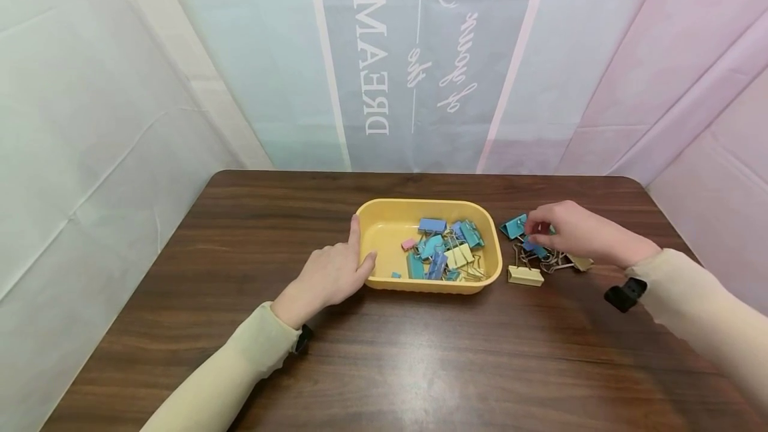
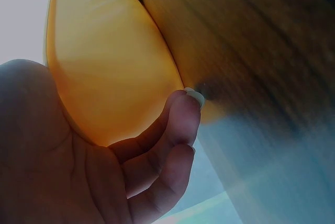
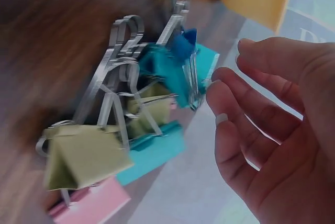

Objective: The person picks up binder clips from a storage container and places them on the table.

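My left hand (image 1: 333, 272) grips the left end of a yellow plastic tray (image 1: 372, 205). In the left wrist view its bent fingers (image 2: 180, 116) lie against the tray's outer wall. Binder clips inside the tray include a blue one (image 1: 432, 225), a cream one (image 1: 459, 256) and a small pink one (image 1: 409, 244). My right hand (image 1: 567, 229) hovers at a loose pile of binder clips to the tray's right, its fingers bent and apart. Beside its fingertips, the right wrist view shows a teal clip (image 3: 167, 72) with silver handles; nothing is visible between thumb and fingers.
The brown wooden table (image 1: 270, 219) carries tray and pile. A cream clip (image 1: 525, 276) lies at the pile's front, near the tray's right wall. Printed cloth (image 1: 420, 145) hangs directly behind the table's back edge.
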Demonstrator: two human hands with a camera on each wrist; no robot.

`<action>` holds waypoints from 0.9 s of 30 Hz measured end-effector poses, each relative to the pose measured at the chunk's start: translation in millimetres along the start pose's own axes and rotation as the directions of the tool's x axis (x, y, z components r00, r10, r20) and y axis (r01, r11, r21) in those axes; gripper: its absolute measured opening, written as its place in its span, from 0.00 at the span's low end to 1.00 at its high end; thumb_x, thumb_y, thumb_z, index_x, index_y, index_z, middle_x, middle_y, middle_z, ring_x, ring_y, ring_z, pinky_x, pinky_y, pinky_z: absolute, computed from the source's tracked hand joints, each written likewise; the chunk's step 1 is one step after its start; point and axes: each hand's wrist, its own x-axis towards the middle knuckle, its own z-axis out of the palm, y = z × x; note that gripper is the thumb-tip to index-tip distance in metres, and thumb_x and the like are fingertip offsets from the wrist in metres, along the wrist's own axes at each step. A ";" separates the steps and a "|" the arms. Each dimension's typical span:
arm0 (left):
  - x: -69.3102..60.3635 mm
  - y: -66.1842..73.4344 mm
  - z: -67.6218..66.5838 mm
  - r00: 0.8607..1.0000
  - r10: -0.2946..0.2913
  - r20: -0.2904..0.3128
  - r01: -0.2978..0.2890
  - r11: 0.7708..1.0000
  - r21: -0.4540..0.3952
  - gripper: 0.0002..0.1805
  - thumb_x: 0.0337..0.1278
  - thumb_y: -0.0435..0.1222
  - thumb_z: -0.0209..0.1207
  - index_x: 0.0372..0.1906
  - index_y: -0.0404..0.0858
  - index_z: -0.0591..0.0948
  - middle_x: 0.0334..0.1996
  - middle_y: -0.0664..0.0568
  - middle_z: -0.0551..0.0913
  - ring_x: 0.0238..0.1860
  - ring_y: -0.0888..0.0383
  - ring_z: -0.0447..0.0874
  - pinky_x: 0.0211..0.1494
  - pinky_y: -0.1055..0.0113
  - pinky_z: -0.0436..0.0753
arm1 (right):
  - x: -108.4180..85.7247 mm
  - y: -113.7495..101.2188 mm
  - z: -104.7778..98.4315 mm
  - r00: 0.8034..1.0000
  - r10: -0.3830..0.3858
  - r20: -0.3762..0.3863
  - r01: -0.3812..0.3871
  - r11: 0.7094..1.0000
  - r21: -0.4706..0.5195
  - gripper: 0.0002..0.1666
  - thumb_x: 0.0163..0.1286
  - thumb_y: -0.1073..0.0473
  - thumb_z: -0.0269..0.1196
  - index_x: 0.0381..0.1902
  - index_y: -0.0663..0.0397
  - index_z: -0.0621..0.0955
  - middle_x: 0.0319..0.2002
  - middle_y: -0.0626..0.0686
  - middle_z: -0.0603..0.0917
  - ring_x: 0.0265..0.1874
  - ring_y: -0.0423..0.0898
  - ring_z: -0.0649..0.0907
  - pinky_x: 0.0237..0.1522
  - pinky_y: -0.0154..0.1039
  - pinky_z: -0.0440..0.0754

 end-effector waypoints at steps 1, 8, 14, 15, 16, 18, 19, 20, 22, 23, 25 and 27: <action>0.1 0.1 -0.2 1.000 -0.002 0.000 0.002 1.000 -0.001 0.46 0.74 0.57 0.37 0.78 0.28 0.40 0.14 0.53 0.73 0.17 0.56 0.74 0.23 0.58 0.73 | 1.9 -1.7 -2.0 1.000 -0.005 -0.005 0.005 1.000 -0.008 0.08 0.64 0.64 0.69 0.34 0.44 0.83 0.33 0.37 0.79 0.28 0.34 0.76 0.31 0.39 0.76; 0.2 0.6 -1.1 1.000 -0.012 0.012 0.012 1.000 -0.017 0.46 0.74 0.57 0.37 0.78 0.29 0.39 0.13 0.53 0.73 0.17 0.55 0.74 0.23 0.59 0.73 | 27.5 -25.5 -16.0 0.998 -0.058 -0.025 0.058 0.998 0.000 0.07 0.65 0.65 0.67 0.34 0.45 0.84 0.31 0.38 0.81 0.27 0.34 0.77 0.32 0.39 0.77; -0.2 0.9 -1.5 1.000 -0.012 0.017 0.013 1.000 -0.022 0.46 0.74 0.57 0.37 0.78 0.29 0.39 0.14 0.53 0.73 0.17 0.55 0.74 0.23 0.59 0.72 | 59.8 -57.6 -19.3 0.986 -0.166 0.001 0.166 0.986 0.022 0.03 0.67 0.62 0.66 0.34 0.48 0.85 0.30 0.37 0.81 0.29 0.34 0.79 0.33 0.39 0.79; -0.4 1.0 -1.6 1.000 -0.011 0.017 0.012 1.000 -0.020 0.46 0.74 0.57 0.37 0.78 0.29 0.39 0.14 0.53 0.73 0.17 0.55 0.74 0.23 0.59 0.73 | 65.0 -63.5 -19.0 0.984 -0.179 0.014 0.179 0.984 0.022 0.03 0.68 0.62 0.66 0.35 0.49 0.85 0.30 0.38 0.81 0.29 0.34 0.80 0.34 0.39 0.79; -0.4 1.0 -1.7 1.000 -0.011 0.018 0.011 1.000 -0.019 0.46 0.74 0.57 0.37 0.78 0.29 0.39 0.14 0.53 0.73 0.17 0.55 0.74 0.23 0.59 0.73 | 69.9 -69.4 -18.7 0.981 -0.193 0.029 0.193 0.981 0.022 0.04 0.67 0.63 0.66 0.35 0.48 0.85 0.31 0.38 0.81 0.30 0.34 0.80 0.34 0.39 0.79; -0.5 1.0 -2.1 1.000 -0.009 0.017 0.009 1.000 -0.015 0.46 0.74 0.57 0.37 0.78 0.29 0.39 0.14 0.53 0.73 0.17 0.55 0.74 0.24 0.59 0.73 | 79.7 -81.4 -17.1 0.974 -0.217 0.064 0.217 0.976 0.014 0.04 0.67 0.64 0.66 0.36 0.48 0.85 0.31 0.38 0.81 0.30 0.35 0.80 0.35 0.39 0.79; -0.6 0.9 -2.3 1.000 -0.009 0.017 0.009 1.000 -0.015 0.46 0.74 0.57 0.37 0.78 0.29 0.39 0.14 0.53 0.73 0.17 0.55 0.74 0.23 0.59 0.73 | 84.4 -87.6 -15.8 0.970 -0.231 0.079 0.231 0.973 0.008 0.04 0.67 0.63 0.66 0.36 0.48 0.85 0.32 0.38 0.81 0.31 0.35 0.80 0.36 0.39 0.79; -0.6 0.8 -2.4 1.000 -0.009 0.017 0.010 1.000 -0.014 0.46 0.74 0.57 0.37 0.78 0.29 0.38 0.14 0.53 0.73 0.17 0.55 0.73 0.23 0.59 0.73 | 89.1 -93.4 -13.9 0.965 -0.246 0.095 0.247 0.969 0.002 0.04 0.67 0.63 0.66 0.36 0.48 0.85 0.32 0.38 0.81 0.31 0.35 0.79 0.36 0.39 0.79; -0.8 0.7 -2.7 1.000 -0.010 0.019 0.010 1.000 -0.016 0.46 0.74 0.57 0.37 0.78 0.29 0.38 0.13 0.53 0.73 0.16 0.55 0.73 0.23 0.59 0.72 | 98.2 -105.2 -8.9 0.951 -0.286 0.118 0.289 0.957 -0.010 0.04 0.67 0.64 0.66 0.35 0.48 0.85 0.30 0.39 0.80 0.29 0.36 0.78 0.35 0.39 0.78; -0.8 0.7 -2.7 1.000 -0.009 0.017 0.009 1.000 -0.016 0.46 0.74 0.56 0.37 0.78 0.29 0.39 0.13 0.53 0.73 0.16 0.55 0.73 0.23 0.59 0.72 | 102.4 -111.1 -6.0 0.945 -0.300 0.133 0.305 0.952 -0.021 0.05 0.67 0.63 0.65 0.33 0.47 0.84 0.29 0.38 0.79 0.28 0.36 0.77 0.34 0.38 0.78; -0.6 0.6 -2.6 1.000 -0.009 0.019 0.009 1.000 -0.020 0.46 0.74 0.57 0.38 0.78 0.29 0.38 0.13 0.53 0.73 0.16 0.55 0.73 0.23 0.59 0.72 | 110.2 -121.8 1.4 0.928 -0.339 0.156 0.348 0.937 -0.032 0.06 0.67 0.64 0.64 0.32 0.47 0.83 0.28 0.39 0.79 0.28 0.37 0.77 0.33 0.38 0.77; -0.7 0.7 -2.4 1.000 -0.009 0.022 0.010 1.000 -0.023 0.46 0.74 0.57 0.37 0.78 0.29 0.39 0.14 0.53 0.73 0.16 0.55 0.73 0.23 0.59 0.72 | 117.4 -132.4 9.1 0.910 -0.367 0.191 0.381 0.924 -0.041 0.06 0.67 0.65 0.63 0.32 0.47 0.84 0.29 0.40 0.81 0.28 0.38 0.78 0.34 0.37 0.77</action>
